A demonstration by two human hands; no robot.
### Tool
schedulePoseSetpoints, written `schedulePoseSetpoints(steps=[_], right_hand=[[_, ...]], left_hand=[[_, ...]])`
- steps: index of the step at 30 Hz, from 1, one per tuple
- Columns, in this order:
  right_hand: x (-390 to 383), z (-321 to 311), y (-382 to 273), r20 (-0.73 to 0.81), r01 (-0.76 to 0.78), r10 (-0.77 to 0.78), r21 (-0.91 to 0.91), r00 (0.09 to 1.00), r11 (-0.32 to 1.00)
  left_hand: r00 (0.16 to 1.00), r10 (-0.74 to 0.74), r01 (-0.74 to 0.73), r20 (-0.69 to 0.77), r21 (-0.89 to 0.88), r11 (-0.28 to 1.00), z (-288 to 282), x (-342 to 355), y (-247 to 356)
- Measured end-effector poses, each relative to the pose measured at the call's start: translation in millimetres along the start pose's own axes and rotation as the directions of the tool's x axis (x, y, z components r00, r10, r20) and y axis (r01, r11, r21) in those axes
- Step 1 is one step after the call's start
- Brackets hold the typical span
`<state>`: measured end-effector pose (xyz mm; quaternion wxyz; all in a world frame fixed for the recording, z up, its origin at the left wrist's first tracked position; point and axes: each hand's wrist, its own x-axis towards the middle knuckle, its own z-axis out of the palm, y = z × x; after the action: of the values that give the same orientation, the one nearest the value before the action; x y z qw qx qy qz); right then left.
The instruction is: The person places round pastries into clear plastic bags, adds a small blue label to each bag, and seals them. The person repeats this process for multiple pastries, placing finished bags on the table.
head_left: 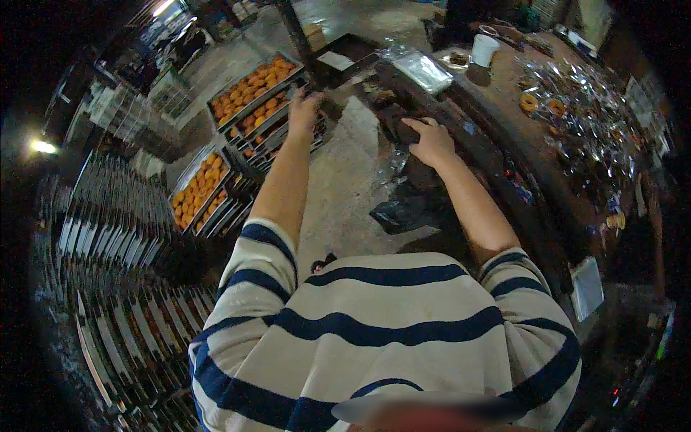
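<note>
While the right hand (430,142) curls its fingers down over the near edge of a dark tray (403,119), gripping it, the left hand (304,109) reaches further out and rests on the far end of the same dark metal; whether its fingers are closed round anything cannot be told, since they are turned away. The tray lies on the edge of a long, dark, worn workbench (504,93), and its long axis runs from the person's right hand up and to the left, toward the racks. Its contents are too dark to make out.

Just beyond the left hand stands a rack holding trays of orange-brown baked rounds (253,88); four such filled trays can be counted, two in the upper stack and two in a lower stack (198,189) nearer the person's left. The rounds themselves are too many to count.

On the workbench sit one white cup (484,50), a flat pile of clear plastic bags (425,70) and a wide scatter of crinkled clear wrappers (583,115), among them two ring-shaped pastries (529,102). A dark crumpled bag (399,212) lies on the grey concrete floor (338,180) between the arms. Tall stacks of empty metal trays (115,216) fill the dim room to the person's left, with one bright lamp (42,146) beyond.
</note>
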<state>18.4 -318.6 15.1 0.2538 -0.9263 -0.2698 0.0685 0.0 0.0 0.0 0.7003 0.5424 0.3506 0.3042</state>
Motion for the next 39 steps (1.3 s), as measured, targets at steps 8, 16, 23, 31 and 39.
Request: schedulePoseSetpoints(steps=[8, 16, 23, 31, 39], right_hand=[[-71, 63, -102, -0.145, 0.821, -0.81, 0.035, 0.568, 0.569], [-62, 63, -96, -0.316, 0.668, -0.595, 0.224, 0.739, 0.71], [-35, 53, -103, 0.1, 0.347, -0.342, -0.038, 0.934, 0.937], [13, 39, -108, -0.363, 0.485, -0.411, 0.14, 0.836, 0.863], [52, 21, -78, 0.418, -0.42, -0.048, 0.888, 0.907, -0.188]], left_hand=[[0.917, -0.278, 0.205, -0.287, -0.259, 0.944, -65, -6, 0], [0.847, -0.474, 0.148, -0.242, -0.749, 0.646, -74, -20, 31], [0.906, -0.423, 0.2, 0.014, -0.895, 0.398, -49, -49, 71], [0.972, -0.101, 0.23, 0.214, -0.759, 0.61, -11, -74, 55], [0.877, 0.108, -0.068, 0.469, -0.102, 0.992, 47, -122, 25]])
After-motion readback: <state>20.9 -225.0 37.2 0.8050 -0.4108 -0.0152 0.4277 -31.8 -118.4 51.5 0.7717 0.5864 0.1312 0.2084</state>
